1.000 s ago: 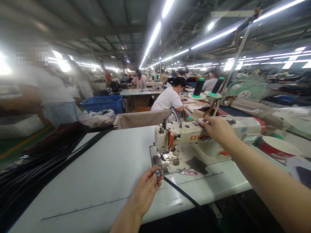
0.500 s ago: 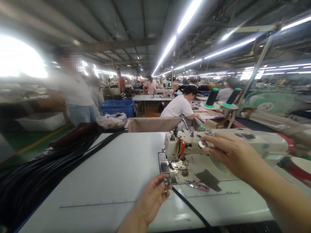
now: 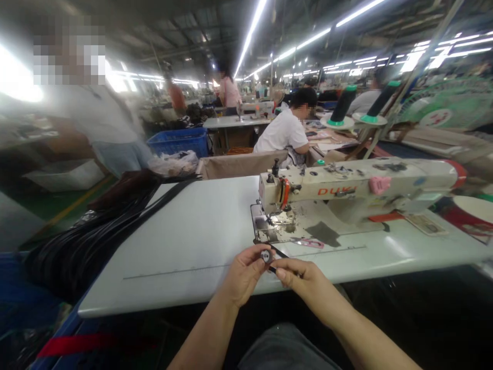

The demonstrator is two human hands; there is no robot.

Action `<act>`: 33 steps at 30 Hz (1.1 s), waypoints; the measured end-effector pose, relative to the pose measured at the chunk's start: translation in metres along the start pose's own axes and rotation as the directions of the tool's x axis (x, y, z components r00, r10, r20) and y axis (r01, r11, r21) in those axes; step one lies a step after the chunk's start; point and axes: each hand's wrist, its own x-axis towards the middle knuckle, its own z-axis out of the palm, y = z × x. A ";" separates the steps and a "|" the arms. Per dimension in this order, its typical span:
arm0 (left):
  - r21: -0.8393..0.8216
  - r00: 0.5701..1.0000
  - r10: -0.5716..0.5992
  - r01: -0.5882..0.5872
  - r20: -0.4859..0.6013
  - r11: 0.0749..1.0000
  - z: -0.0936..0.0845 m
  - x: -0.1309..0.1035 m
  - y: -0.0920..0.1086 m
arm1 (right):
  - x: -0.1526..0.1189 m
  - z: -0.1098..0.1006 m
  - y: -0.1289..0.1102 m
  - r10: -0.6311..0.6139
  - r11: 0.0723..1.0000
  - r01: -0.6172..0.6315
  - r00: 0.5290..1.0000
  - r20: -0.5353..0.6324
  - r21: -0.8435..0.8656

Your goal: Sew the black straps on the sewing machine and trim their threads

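Note:
My left hand [image 3: 246, 270] pinches a small round metal bobbin case [image 3: 266, 255] between thumb and fingers, just above the table's front edge. Close against it, my right hand [image 3: 298, 275] has its thumb and fingertips pressed together. A small dark bit shows at those fingertips, too little to make out. Behind the fingers runs a narrow black strap [image 3: 280, 252], partly covered by my hands. Beyond them stands the sewing machine [image 3: 300, 185], with its needle area a little past my left hand. Pink-handled snips [image 3: 311, 243] lie on the machine bed's near side.
A thick bundle of black straps [image 3: 77, 252] hangs over the left end of the white table [image 3: 185, 241]. Two black thread cones [image 3: 342, 105] stand behind the machine. A co-worker in white [image 3: 281, 131] bends over a table ahead; another person [image 3: 103, 113] stands at left.
My right hand has come down from the top of the machine, where it held a small round disc, to meet my left hand. The view has tilted downward.

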 end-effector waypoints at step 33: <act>0.068 0.968 -0.071 0.090 -0.239 0.994 0.024 -0.019 0.005 | 0.006 -0.004 0.010 0.218 0.866 -0.192 0.976 -0.003 0.461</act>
